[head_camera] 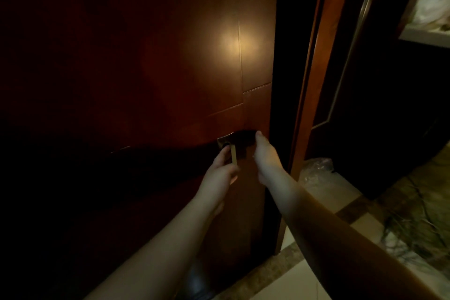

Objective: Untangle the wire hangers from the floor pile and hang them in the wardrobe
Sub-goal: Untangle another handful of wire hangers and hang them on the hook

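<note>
No wire hangers are in view. A dark red-brown wooden door (170, 68) fills the view, dimly lit. My left hand (220, 170) reaches to the brass lock plate (225, 141), and its fingertips pinch a small brass key or latch piece (234, 156) at the keyhole. My right hand (265, 153) is at the dark door handle (243, 136) beside the door's right edge. Its thumb lies on top; its fingers are lost in shadow around the handle.
A lighter wooden door frame (314, 80) stands right of the door, with a dark gap between them. Crumpled clear plastic (316, 168) lies on the tiled floor (341, 202) at the frame's foot. A dark cabinet (389, 105) stands further right.
</note>
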